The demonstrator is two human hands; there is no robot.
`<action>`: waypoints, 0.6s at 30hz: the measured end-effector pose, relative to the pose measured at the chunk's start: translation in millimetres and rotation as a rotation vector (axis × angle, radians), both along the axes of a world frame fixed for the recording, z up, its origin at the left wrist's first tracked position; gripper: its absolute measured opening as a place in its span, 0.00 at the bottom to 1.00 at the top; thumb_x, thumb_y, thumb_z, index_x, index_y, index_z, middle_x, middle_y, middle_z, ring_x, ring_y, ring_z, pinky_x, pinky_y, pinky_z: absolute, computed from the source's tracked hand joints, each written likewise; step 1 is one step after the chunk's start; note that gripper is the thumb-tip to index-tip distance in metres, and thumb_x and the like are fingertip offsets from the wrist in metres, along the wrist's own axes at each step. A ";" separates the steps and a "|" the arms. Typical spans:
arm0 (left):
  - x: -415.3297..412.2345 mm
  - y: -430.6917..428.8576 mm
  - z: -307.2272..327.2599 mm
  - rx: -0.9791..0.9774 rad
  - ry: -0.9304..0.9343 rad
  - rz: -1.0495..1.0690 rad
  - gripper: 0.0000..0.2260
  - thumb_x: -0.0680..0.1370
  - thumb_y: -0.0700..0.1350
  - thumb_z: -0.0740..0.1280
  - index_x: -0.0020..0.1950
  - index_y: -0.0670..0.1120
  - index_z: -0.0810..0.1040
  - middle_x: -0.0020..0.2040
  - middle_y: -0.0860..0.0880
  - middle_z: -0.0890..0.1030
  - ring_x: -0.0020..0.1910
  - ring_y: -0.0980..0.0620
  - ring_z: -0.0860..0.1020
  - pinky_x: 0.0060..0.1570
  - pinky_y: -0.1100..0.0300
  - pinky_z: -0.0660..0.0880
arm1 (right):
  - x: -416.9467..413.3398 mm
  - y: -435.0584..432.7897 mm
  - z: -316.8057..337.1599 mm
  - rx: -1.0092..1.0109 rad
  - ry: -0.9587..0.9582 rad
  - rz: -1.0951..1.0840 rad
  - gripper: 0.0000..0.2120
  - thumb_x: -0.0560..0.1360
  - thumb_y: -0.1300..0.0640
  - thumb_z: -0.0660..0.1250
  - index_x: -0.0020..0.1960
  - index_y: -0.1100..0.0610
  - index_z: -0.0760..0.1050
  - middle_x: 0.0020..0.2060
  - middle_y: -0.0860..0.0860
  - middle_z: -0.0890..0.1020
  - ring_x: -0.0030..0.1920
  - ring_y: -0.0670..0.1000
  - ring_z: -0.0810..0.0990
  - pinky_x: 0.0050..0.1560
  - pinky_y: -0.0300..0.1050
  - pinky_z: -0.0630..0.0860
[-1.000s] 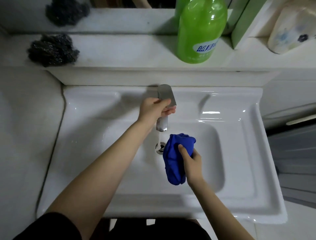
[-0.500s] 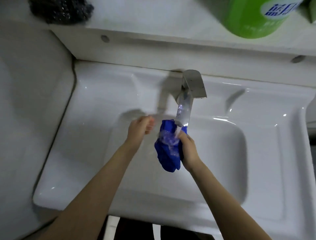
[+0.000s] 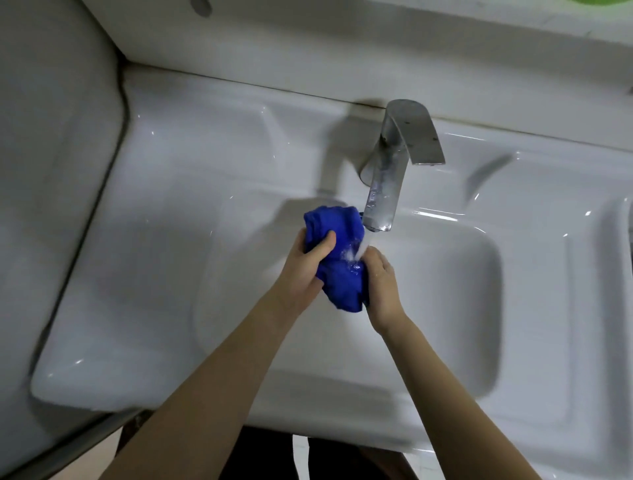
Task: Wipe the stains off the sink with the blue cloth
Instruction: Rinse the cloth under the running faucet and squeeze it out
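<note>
The blue cloth (image 3: 337,260) is bunched up over the basin of the white sink (image 3: 445,308), right under the metal faucet (image 3: 394,171). Water runs from the spout onto the cloth. My left hand (image 3: 305,270) grips the cloth's left side with the thumb pressed on top. My right hand (image 3: 383,287) holds its right side, and the stream splashes by its fingers. No stains can be made out on the sink in this view.
A white ledge (image 3: 342,51) runs behind the sink, with the edge of a green bottle (image 3: 613,1) at the top right. A grey countertop (image 3: 44,171) lies to the left. The sink's front rim (image 3: 308,431) is close to my body.
My left hand left the faucet handle, came down and took hold of the cloth. My right hand brought the cloth under the running water. The view tilted down and closer.
</note>
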State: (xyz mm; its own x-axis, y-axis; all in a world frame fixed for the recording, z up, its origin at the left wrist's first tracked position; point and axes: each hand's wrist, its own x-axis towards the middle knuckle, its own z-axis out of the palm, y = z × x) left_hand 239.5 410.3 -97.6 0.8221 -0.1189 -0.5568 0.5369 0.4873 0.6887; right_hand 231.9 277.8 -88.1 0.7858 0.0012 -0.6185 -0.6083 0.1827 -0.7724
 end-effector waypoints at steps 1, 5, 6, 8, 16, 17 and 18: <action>-0.6 0.2 -0.1 -0.005 -0.023 -0.010 0.19 0.81 0.40 0.65 0.72 0.43 0.68 0.67 0.37 0.76 0.64 0.38 0.77 0.63 0.44 0.76 | -3.7 -3.5 -0.7 -0.015 -0.016 0.037 0.11 0.80 0.54 0.62 0.46 0.60 0.77 0.42 0.54 0.84 0.43 0.55 0.82 0.45 0.46 0.80; 4.1 13.7 0.6 -0.022 -0.019 -0.120 0.24 0.77 0.33 0.67 0.72 0.44 0.69 0.67 0.37 0.77 0.65 0.37 0.76 0.65 0.43 0.74 | -6.6 -18.0 4.0 -0.065 -0.086 0.041 0.09 0.81 0.58 0.64 0.58 0.61 0.76 0.51 0.58 0.84 0.48 0.53 0.83 0.46 0.43 0.80; 7.1 17.6 3.2 -0.024 0.013 -0.151 0.24 0.76 0.35 0.67 0.72 0.44 0.70 0.65 0.39 0.78 0.64 0.39 0.78 0.65 0.44 0.75 | -4.2 -23.6 6.5 -0.070 -0.108 0.051 0.08 0.81 0.59 0.64 0.57 0.61 0.77 0.50 0.59 0.84 0.47 0.53 0.84 0.45 0.42 0.80; 15.2 24.5 9.2 0.010 0.095 -0.217 0.18 0.77 0.42 0.68 0.68 0.46 0.75 0.61 0.45 0.82 0.59 0.47 0.81 0.61 0.49 0.78 | 1.7 -37.9 8.5 -0.073 -0.141 0.123 0.08 0.79 0.60 0.65 0.57 0.60 0.79 0.50 0.59 0.85 0.47 0.54 0.84 0.45 0.44 0.80; 37.1 19.4 12.1 0.270 0.100 -0.508 0.12 0.79 0.51 0.67 0.60 0.49 0.79 0.52 0.51 0.86 0.51 0.52 0.84 0.47 0.60 0.81 | 25.5 -57.2 3.8 -0.198 -0.049 0.078 0.09 0.73 0.58 0.73 0.48 0.61 0.77 0.39 0.58 0.84 0.36 0.54 0.81 0.41 0.49 0.78; 38.5 13.8 10.0 0.332 0.068 -0.483 0.08 0.79 0.49 0.68 0.56 0.49 0.80 0.46 0.54 0.86 0.46 0.54 0.84 0.42 0.63 0.79 | 25.8 -51.3 2.8 -0.264 -0.060 -0.010 0.09 0.73 0.58 0.74 0.45 0.61 0.75 0.36 0.57 0.82 0.34 0.52 0.79 0.40 0.48 0.76; 38.7 8.1 6.1 0.403 0.032 -0.473 0.04 0.78 0.47 0.69 0.52 0.49 0.80 0.41 0.56 0.85 0.42 0.56 0.83 0.39 0.65 0.77 | 25.5 -44.2 4.8 -0.315 -0.091 -0.076 0.10 0.73 0.58 0.74 0.44 0.61 0.74 0.34 0.56 0.80 0.32 0.50 0.77 0.39 0.46 0.75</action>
